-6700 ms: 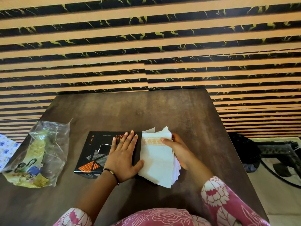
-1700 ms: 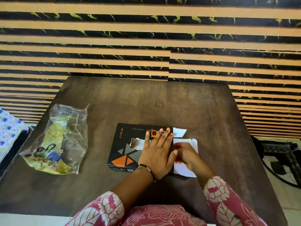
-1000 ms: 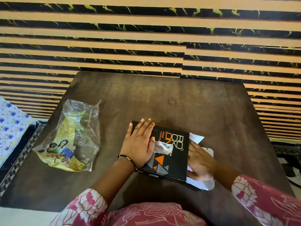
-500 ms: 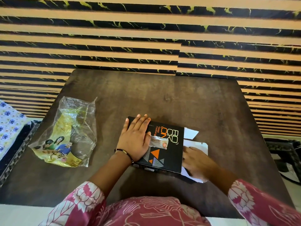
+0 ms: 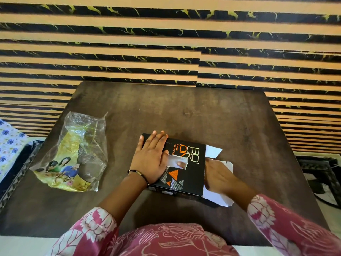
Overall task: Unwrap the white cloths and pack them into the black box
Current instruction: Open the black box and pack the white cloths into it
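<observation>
l hand [image 5: 150, 159] flat, fingers [image 5: 156, 140] straight on black box [image 5: 188, 179]; r hand [image 5: 216, 177] at its open end, fingers hidden, grip unclear

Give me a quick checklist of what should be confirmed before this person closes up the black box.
1. Black box held steady: ok, the left hand presses flat on its top.
2. Cloths inside: ok in part, white cloth shows through the top window; whether all are in, cannot tell.
3. Right hand out of the opening: not ok, its fingers reach into the box's open end.
4. End flaps free to fold: ok, they stand open.
5. Plastic wrapper out of the way: ok, it lies apart on the table.
</observation>
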Demonstrator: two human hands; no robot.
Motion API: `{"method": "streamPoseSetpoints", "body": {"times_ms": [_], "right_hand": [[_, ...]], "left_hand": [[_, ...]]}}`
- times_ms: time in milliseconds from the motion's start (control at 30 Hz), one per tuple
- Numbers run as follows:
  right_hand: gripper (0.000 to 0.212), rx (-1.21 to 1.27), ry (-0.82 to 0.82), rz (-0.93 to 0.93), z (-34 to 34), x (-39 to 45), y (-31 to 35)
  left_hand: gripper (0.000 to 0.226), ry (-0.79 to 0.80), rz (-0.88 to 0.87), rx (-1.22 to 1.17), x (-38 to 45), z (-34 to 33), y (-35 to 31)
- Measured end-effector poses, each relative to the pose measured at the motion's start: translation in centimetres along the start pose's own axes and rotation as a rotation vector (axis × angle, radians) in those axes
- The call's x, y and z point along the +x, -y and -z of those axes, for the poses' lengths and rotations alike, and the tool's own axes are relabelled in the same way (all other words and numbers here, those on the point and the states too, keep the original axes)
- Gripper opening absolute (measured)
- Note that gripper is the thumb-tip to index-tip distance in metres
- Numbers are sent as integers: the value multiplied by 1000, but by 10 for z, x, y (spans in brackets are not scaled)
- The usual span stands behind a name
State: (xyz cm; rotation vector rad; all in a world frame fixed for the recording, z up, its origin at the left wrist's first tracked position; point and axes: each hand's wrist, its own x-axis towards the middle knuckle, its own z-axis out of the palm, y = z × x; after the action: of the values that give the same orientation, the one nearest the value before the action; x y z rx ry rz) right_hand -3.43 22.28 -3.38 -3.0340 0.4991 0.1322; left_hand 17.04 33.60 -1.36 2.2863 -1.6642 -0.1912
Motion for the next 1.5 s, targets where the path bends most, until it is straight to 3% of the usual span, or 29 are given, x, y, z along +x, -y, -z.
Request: {"method": "streamPoseSetpoints", "body": {"times_ms": [100, 167, 267, 367, 500, 567, 667, 767, 833, 900, 1000, 1033, 1100, 1233, 1333, 1433, 1500], "right_hand": [[17, 82, 25, -158, 5, 5, -4], [40, 77, 85, -249, 6, -7, -4], [67, 5, 212, -183, 7, -28, -2], [72, -17, 210, 14, 6, -39, -1], [89, -151, 364, 203, 6, -53, -2], [86, -154, 351, 232, 13, -55, -5], [74, -92, 225, 120, 21, -44, -4], [38, -100, 121, 173, 14, -25, 5], [25, -82, 121, 221, 9, -19, 11], [27, -98, 228, 227, 10, -22, 18], [56, -110, 444, 199, 11, -38, 7], [62, -128, 442, 215, 15, -41, 4], [64, -213, 278, 305, 15, -39, -6], [29, -305, 90, 295, 13, -17, -1], [20, -105, -52, 156, -4, -6, 3], [16, 70, -76, 4, -18, -2, -1], [13, 65, 29, -68, -18, -3, -2]], "left_hand": [[68, 0, 1, 6, 0, 0, 0], [68, -1, 5, 10, 0, 0, 0], [68, -6, 8, 11, 0, -1, 0], [67, -5, 7, 14, 1, -2, 1], [67, -6, 3, 30, 0, -2, 0], [68, -1, 1, 32, 0, -2, 0], [63, 2, 2, 31, 1, -1, -1], [59, 18, 9, 26, 1, 0, 0], [61, 12, 8, 26, 0, 0, -1], [67, -4, 5, 26, 0, 0, -1], [69, -13, 6, 22, 1, -1, -1], [68, -17, 5, 19, 1, -1, -1], [68, -18, 2, 22, 1, -2, 0], [68, -25, 6, 20, 0, -1, -1], [68, -12, 5, 19, 1, 0, -1], [65, -15, 10, 14, 0, 0, -2], [60, -11, 12, 9, 0, 0, -1]]}}
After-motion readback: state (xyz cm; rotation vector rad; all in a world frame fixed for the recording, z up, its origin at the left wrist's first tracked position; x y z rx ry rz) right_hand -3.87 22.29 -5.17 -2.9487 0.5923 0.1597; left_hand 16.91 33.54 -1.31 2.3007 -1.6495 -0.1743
